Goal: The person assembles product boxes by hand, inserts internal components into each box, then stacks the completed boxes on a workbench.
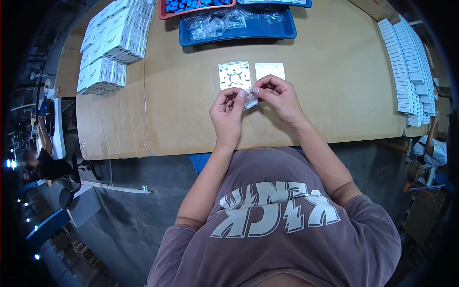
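While both the left hand [228, 111] and right hand [278, 95] pinch the bag [250, 98] near the worktop's [334, 95] front edge, short grips probably control it best.

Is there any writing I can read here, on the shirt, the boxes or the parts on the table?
Shirt: large pale block letters, seen upside down and partly folded; I cannot read them with confidence.
White boxes stacked at the far left: small red marks and print, too small to read.
White boxes at the right: no legible text.
Small clear bag pinched by the left hand and right hand: no print visible.
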A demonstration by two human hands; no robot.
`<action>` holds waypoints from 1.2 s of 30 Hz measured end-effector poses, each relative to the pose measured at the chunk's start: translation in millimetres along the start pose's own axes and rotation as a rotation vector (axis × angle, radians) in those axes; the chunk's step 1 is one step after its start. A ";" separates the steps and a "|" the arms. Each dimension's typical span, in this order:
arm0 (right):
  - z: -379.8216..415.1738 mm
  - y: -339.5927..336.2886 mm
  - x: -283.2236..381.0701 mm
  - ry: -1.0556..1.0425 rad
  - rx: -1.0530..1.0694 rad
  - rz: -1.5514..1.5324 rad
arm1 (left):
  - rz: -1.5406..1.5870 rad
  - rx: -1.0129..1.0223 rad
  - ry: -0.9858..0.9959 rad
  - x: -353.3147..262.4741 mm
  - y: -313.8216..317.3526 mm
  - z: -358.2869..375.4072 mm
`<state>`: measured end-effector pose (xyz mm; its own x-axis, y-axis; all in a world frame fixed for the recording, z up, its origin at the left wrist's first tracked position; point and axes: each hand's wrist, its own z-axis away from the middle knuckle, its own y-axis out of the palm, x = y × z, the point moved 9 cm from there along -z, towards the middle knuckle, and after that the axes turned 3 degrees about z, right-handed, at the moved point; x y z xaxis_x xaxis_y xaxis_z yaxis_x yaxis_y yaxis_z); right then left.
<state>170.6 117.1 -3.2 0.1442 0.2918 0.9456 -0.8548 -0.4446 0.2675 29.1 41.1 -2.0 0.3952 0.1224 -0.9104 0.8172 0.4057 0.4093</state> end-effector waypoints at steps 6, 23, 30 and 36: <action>1.3 -2.5 -6.5 0.047 -0.023 -0.069 | 0.026 -0.007 0.015 4.1 -1.1 -0.3; 1.9 3.1 -4.2 0.011 0.032 -0.045 | -0.011 0.032 -0.017 0.8 3.5 1.6; 4.6 5.9 0.4 -0.017 0.058 0.009 | -0.057 0.036 -0.020 4.2 0.4 1.2; 3.3 6.8 -0.2 0.000 0.072 -0.006 | -0.114 0.046 -0.010 -0.6 3.0 -0.3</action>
<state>166.4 111.2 -1.0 0.1490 0.2943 0.9440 -0.8161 -0.5024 0.2854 31.2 42.5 -0.3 0.3024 0.0681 -0.9508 0.8754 0.3747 0.3053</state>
